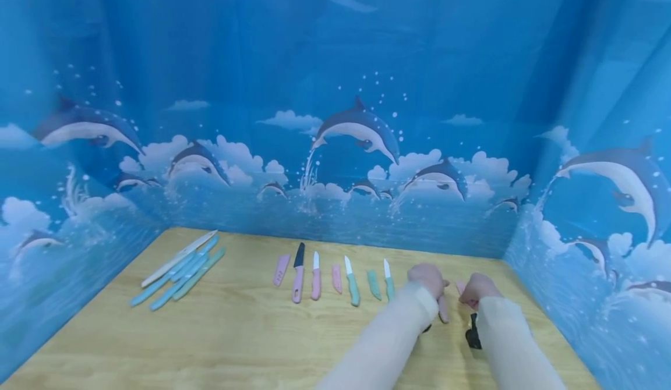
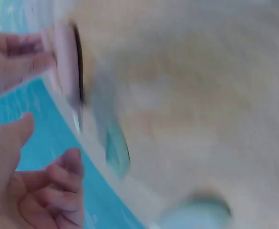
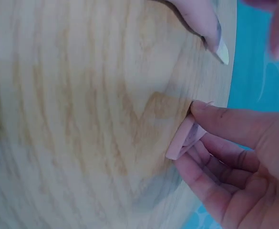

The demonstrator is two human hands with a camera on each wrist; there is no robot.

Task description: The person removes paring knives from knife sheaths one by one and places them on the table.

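My right hand pinches a pink knife sheath between thumb and fingers at the table's right side. To its left lies a small knife with a pink handle, its light blade pointing to the far edge. My left hand hovers beside that knife; in the left wrist view its thumb and fingers stand apart with nothing between them. A green sheath lies close by, hidden in the head view. A blurred green handle shows at the left wrist view's bottom.
Left of my hands lie a green-handled knife, a green sheath, another green-handled knife, a pink sheath, two pink-handled knives and a pink perforated sheath. Several long blue, white and green pieces pile at left. Dolphin-print curtains border the table.
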